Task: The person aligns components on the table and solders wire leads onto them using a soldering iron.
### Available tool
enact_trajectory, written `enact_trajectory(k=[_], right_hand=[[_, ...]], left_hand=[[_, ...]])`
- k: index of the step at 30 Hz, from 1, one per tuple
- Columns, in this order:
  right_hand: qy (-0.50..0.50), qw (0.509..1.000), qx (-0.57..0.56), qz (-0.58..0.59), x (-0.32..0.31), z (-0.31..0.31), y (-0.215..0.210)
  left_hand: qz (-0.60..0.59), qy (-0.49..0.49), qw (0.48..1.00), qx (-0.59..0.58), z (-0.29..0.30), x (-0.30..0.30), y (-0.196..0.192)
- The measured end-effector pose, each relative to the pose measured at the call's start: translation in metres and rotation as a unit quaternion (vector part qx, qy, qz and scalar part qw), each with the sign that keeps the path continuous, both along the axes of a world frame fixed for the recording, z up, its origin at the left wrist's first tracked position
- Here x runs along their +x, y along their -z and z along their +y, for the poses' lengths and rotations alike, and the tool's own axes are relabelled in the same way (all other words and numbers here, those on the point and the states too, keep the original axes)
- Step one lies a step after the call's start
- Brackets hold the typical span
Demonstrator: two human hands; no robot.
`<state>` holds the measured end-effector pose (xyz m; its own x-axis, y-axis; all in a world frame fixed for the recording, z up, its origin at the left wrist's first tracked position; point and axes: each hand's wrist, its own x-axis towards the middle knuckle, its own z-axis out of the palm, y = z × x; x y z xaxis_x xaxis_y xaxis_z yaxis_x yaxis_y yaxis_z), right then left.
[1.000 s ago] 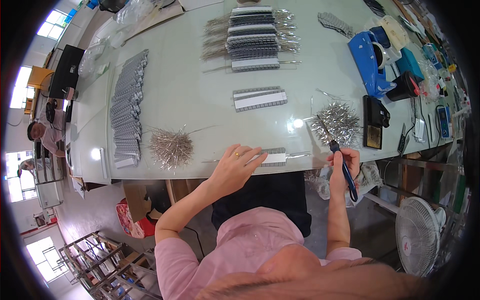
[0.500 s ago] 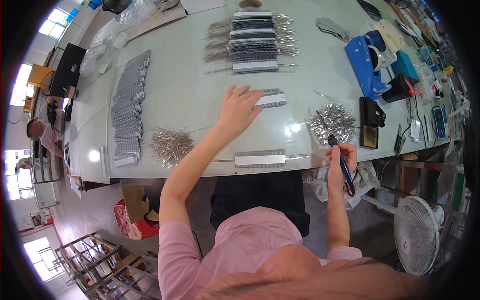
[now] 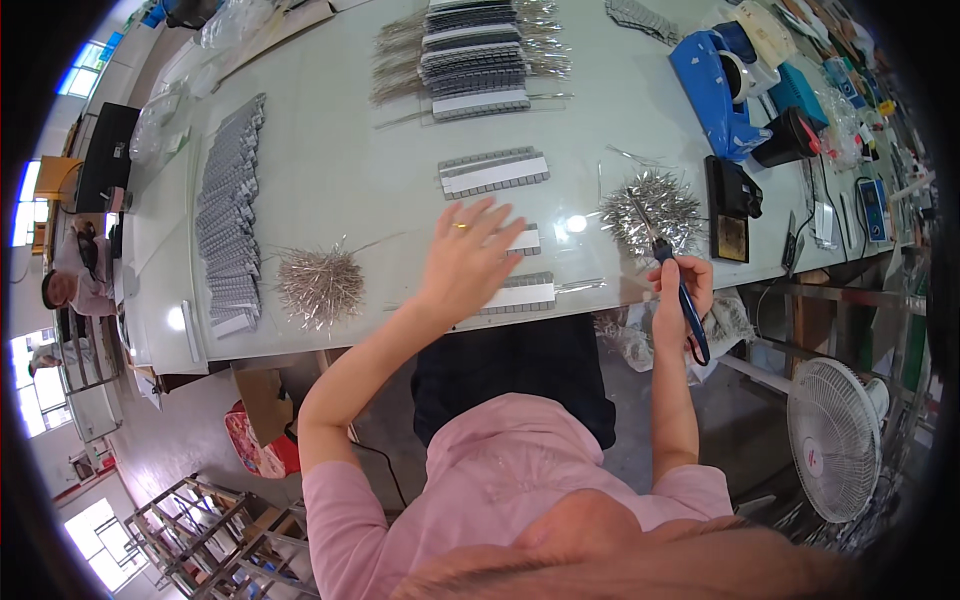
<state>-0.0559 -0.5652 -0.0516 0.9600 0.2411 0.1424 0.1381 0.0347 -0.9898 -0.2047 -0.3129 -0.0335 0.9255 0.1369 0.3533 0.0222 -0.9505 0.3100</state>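
While a grey-white strip (image 3: 530, 239) sits partly hidden by the left hand (image 3: 470, 253) (fingers spread; grip unclear), the right hand (image 3: 683, 300), well apart, clasps a soldering iron (image 3: 690, 312); wire bundle (image 3: 667, 205) just beyond, blue dispenser (image 3: 706, 95) farther out.

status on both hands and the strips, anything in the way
Left hand over middle strip, grip unclear. Right hand holding soldering iron. Left hand partly hiding middle strip and front strip.
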Motion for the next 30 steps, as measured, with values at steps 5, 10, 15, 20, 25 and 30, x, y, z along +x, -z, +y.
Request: enact_trajectory(k=[5, 10, 15, 20, 25, 30], right_hand=[[0.01, 1.0, 0.003, -0.011, -0.009, 0.005, -0.005], [0.041, 0.999, 0.013, -0.015, -0.01, -0.015, 0.0], [0.033, 0.999, 0.018, -0.011, -0.01, -0.018, 0.0], [-0.035, 0.999, 0.022, 0.014, -0.018, -0.005, 0.001], [-0.107, 0.994, -0.022, 0.011, -0.027, -0.006, -0.004], [-0.177, 0.98, -0.092, -0.013, -0.033, -0.001, -0.013]], left_hand=[[0.02, 0.017, 1.0, 0.018, -0.06, 0.051, 0.014], [0.05, 0.03, 0.991, 0.122, -0.075, 0.06, 0.019], [0.07, 0.069, 0.983, 0.153, -0.039, 0.026, 0.008], [0.071, 0.102, 0.987, 0.099, -0.014, 0.008, -0.006], [0.113, 0.019, 0.993, -0.009, -0.013, -0.027, -0.008], [0.124, -0.035, 0.991, -0.02, -0.02, -0.043, 0.001]])
